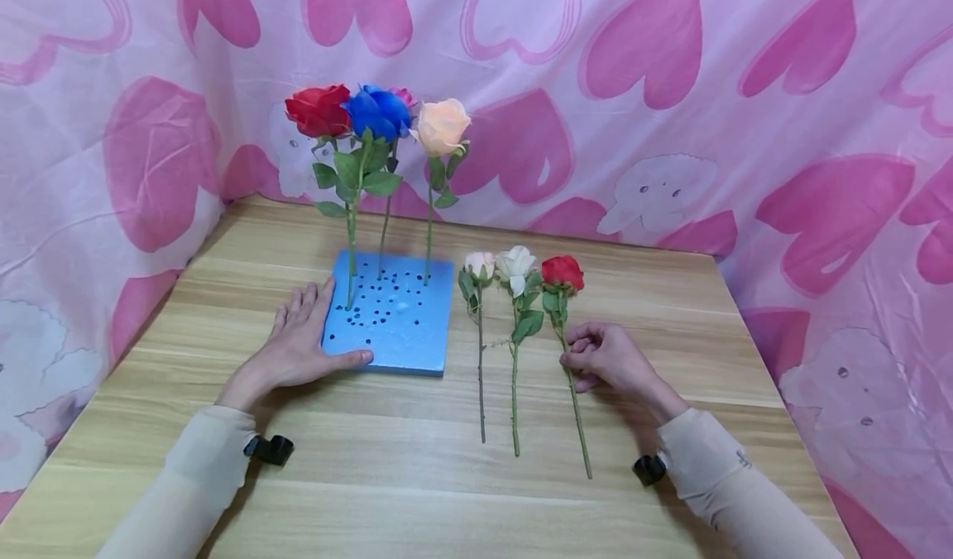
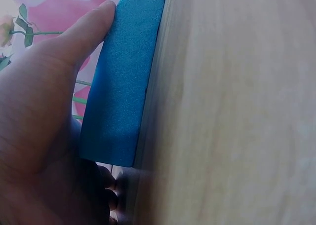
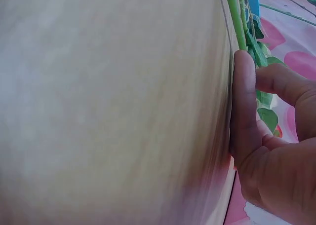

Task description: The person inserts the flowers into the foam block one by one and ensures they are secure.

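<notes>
My left hand lies along the left side of a blue foam block full of small holes, thumb across its front corner. The left wrist view shows the thumb against the block's side. Standing in the block are a red rose, a blue rose, a peach rose and a pink flower partly hidden behind the blue one. With thumb and fingers, my right hand pinches the stem of a red rose lying at the right; the right wrist view shows its green stem.
Left of the held rose, a white rose and a pale pink rose lie side by side on the wooden table, stems toward me. A pink heart-patterned cloth hangs behind the table and along its sides.
</notes>
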Tool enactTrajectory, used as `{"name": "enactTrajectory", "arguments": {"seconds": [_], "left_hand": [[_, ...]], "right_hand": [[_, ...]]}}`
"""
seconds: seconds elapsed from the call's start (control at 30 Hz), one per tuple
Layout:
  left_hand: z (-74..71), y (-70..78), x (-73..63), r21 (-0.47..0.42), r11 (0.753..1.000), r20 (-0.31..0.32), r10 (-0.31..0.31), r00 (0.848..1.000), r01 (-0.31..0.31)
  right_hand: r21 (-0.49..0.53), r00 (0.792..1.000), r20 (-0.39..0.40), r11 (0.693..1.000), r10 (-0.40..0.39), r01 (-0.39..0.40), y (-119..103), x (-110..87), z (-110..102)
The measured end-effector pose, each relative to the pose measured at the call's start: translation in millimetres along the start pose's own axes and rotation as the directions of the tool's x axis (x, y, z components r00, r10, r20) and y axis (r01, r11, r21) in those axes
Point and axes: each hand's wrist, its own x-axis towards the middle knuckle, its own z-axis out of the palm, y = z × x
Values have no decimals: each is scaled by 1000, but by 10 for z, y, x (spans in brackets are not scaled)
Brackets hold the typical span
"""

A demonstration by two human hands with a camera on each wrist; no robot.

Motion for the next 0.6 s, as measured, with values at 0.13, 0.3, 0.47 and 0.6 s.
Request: {"name": "enactTrajectory", "arguments": {"seconds": [0.13,0.3,0.47,0.6], "left_hand": [[3,3,-7,2,1000,-2,0,1000,0],[3,-8,-8,3,1000,2,-7,1000,7],[-3,-9,-9,1,1000,-4,-6,1000,6],[-3,2,-8,5,1000,-6,0,1000,0]], "right_hand": [[15,1000,16,1000,-13,13,31,-2,-40],[62,996,65,996,-66,62,62,1,-98],[152,988,101,983,-121,105,62,-6,-149],[215,980,105,966,-168,143,27,-23,-174]]}}
